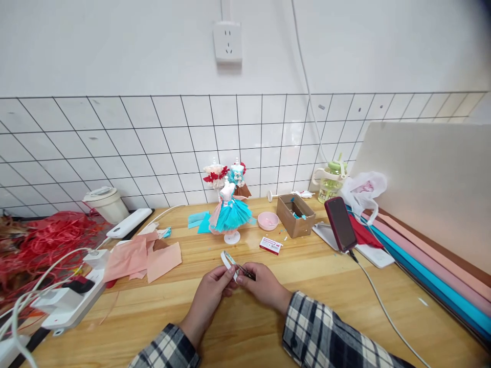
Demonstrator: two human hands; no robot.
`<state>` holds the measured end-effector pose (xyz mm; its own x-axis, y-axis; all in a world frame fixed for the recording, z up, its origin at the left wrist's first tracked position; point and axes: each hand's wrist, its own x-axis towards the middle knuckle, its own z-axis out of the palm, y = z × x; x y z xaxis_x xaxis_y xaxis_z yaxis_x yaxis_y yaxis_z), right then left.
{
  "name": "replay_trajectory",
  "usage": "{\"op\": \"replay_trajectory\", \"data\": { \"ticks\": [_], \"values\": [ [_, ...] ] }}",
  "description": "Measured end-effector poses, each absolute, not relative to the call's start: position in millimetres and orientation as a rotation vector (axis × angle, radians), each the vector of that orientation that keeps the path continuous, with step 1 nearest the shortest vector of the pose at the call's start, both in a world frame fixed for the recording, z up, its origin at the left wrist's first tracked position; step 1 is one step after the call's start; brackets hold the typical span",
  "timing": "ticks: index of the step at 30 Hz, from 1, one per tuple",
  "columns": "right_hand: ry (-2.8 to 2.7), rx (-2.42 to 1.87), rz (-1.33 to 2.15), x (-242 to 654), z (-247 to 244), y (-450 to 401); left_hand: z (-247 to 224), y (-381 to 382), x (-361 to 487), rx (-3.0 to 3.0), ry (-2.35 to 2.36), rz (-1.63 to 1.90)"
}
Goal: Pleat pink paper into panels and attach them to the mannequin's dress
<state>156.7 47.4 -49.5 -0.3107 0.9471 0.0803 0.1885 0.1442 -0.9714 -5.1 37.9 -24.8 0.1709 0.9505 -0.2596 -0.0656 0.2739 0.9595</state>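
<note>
My left hand (210, 292) pinches the lower edge of a narrow white ring, which looks like a roll of tape (227, 259), held upright just above the table. In my right hand (265, 285) is a slim dark metal tool (245, 272); whether it is small scissors or tweezers I cannot tell. Its tip points at the roll, and both hands meet there. Behind them a mini dress form (230, 215) wears a turquoise tulle skirt. Two more dressed forms, one with red trim (216, 175) and one in light blue (237, 175), stand close behind it.
Peach fabric pieces (164, 261) and a power strip (74, 309) lie left, beside red shredded strands (49, 245). A pink bowl (268, 221), a small red-white box (270, 246) and a cardboard box (295, 214) sit ahead. A propped phone (340, 225) trails a cable on the right.
</note>
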Motion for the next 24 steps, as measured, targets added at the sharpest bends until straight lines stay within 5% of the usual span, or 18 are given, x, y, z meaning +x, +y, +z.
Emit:
{"op": "replay_trajectory", "data": {
  "ticks": [24],
  "values": [
    [-1.792,-1.233,0.999,158.5,-39.9,34.1,-22.5,48.5,-23.8,0.759,0.975,1.439]
  ]
}}
